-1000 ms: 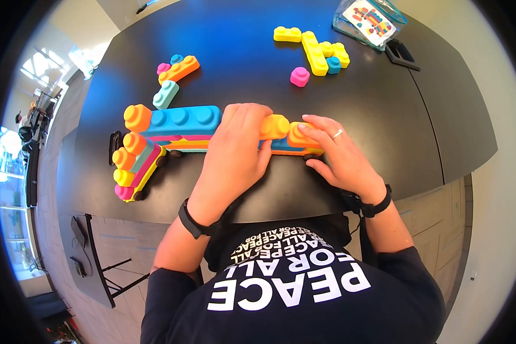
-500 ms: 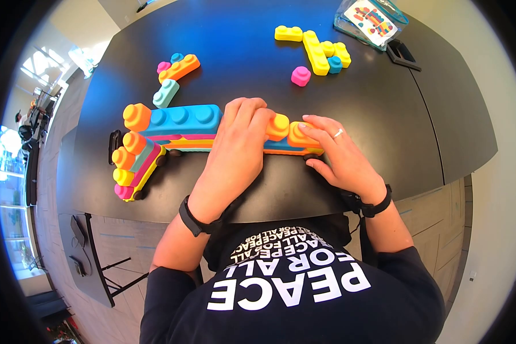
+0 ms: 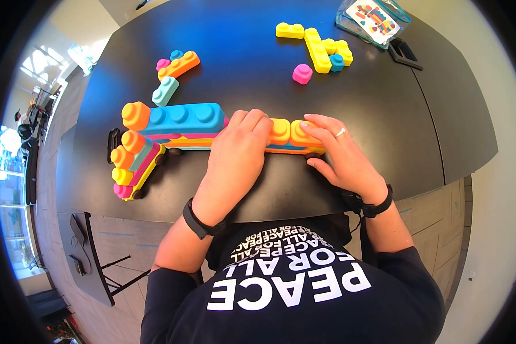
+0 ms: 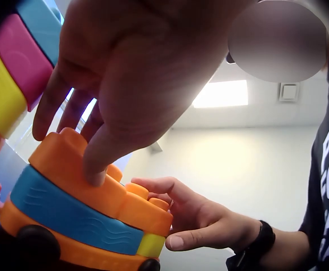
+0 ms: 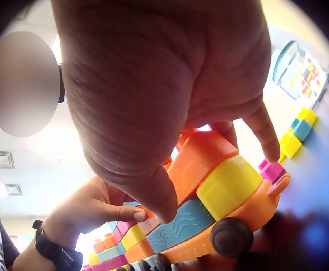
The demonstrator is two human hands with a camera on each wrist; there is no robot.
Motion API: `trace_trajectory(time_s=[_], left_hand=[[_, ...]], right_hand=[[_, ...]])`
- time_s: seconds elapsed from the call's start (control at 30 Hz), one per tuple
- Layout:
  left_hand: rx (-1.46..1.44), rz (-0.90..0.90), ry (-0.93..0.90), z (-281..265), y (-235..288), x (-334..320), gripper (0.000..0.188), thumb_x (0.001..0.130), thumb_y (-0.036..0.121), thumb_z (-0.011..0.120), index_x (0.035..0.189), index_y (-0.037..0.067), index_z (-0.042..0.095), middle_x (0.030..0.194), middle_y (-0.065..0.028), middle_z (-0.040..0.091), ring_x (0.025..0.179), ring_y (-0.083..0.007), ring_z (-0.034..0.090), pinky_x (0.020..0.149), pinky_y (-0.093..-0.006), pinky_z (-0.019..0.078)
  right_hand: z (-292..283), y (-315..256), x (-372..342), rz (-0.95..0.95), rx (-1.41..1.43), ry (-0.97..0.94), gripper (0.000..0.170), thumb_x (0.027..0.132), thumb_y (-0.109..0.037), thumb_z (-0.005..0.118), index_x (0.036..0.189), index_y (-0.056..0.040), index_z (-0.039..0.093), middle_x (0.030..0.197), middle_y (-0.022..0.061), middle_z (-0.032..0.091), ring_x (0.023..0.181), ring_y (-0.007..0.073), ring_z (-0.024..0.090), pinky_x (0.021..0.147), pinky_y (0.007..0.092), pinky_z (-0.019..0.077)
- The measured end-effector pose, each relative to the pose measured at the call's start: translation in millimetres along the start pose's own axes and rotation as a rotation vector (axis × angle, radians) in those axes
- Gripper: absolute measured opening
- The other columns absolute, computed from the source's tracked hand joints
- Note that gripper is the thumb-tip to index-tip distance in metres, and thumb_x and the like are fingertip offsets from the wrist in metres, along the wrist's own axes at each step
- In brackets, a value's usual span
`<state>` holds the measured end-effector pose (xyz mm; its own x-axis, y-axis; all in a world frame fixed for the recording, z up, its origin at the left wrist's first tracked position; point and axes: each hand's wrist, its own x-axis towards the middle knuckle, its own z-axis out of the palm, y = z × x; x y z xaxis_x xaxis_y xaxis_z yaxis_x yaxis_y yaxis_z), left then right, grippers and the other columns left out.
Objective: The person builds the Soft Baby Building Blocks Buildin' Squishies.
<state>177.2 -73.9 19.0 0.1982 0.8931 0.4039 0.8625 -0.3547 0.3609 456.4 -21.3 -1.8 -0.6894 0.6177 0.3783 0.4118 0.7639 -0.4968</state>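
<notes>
In the head view, a long wheeled train of stacked blocks ends on the right in an orange block [image 3: 279,132] and another orange block [image 3: 304,135], side by side. My left hand [image 3: 235,163] arches over its middle; the left wrist view shows the thumb and fingers gripping an orange block [image 4: 71,166] from both sides. At the right end my right hand [image 3: 352,166] pinches the end orange block [image 5: 204,161], thumb on the near side, fingers on top and beyond. A long blue block [image 3: 186,118] lies left of my left hand. The palms hide parts of the blocks.
An angled stack of coloured blocks [image 3: 135,166] stands at the train's left end. Beyond are a pale teal block [image 3: 165,90], an orange piece [image 3: 180,66], yellow blocks [image 3: 317,50] and a pink block [image 3: 302,73]. A clear bag [image 3: 372,23] lies at the far right.
The left orange block has shifted slightly right and nearer, now level beside the end one. My left hand has moved slightly toward me, its thumb gone from the head view. My right hand has barely moved.
</notes>
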Motion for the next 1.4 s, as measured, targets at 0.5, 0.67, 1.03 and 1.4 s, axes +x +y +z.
trace_trajectory(time_s=[0.5,0.67,1.03,1.4], left_hand=[[0.084,0.075,0.002,-7,19,-24,0.075,0.087,0.003,0.093,0.159,0.006,0.07,0.163,-0.0146,0.069,0.156,-0.0396,0.063,0.129,-0.0541,0.0526],[0.107,0.064,-0.034,-2,20,-31,0.079,0.087,0.005,0.095,0.162,0.006,0.068,0.166,-0.0151,0.067,0.159,-0.0402,0.061,0.129,-0.0534,0.0536],[0.104,0.026,-0.059,14,29,-47,0.103,0.083,0.012,0.102,0.175,0.001,0.056,0.171,-0.0253,0.06,0.172,-0.0485,0.046,0.137,-0.0541,0.0488],[0.156,-0.009,-0.112,13,36,-51,0.11,0.088,0.022,0.101,0.181,-0.001,0.047,0.178,-0.0274,0.056,0.176,-0.0494,0.041,0.142,-0.0614,0.039]], right_hand=[[-10,-5,8,0.016,-0.018,-0.015,0.067,0.096,-0.005,0.092,0.158,-0.0099,0.067,0.164,0.018,0.068,0.151,0.0469,0.063,0.126,0.0551,0.0549],[-7,-8,10,-0.001,-0.083,-0.003,0.066,0.095,-0.008,0.093,0.155,-0.007,0.065,0.166,0.0191,0.068,0.152,0.049,0.063,0.127,0.0565,0.054],[2,-13,11,0.005,-0.08,-0.012,0.089,0.089,-0.007,0.097,0.169,-0.0099,0.057,0.174,0.0204,0.057,0.157,0.0502,0.055,0.13,0.058,0.052],[-11,-6,15,0.002,0.017,-0.105,0.09,0.097,-0.02,0.096,0.176,-0.0095,0.055,0.176,0.0232,0.055,0.162,0.0501,0.053,0.135,0.057,0.0481]])
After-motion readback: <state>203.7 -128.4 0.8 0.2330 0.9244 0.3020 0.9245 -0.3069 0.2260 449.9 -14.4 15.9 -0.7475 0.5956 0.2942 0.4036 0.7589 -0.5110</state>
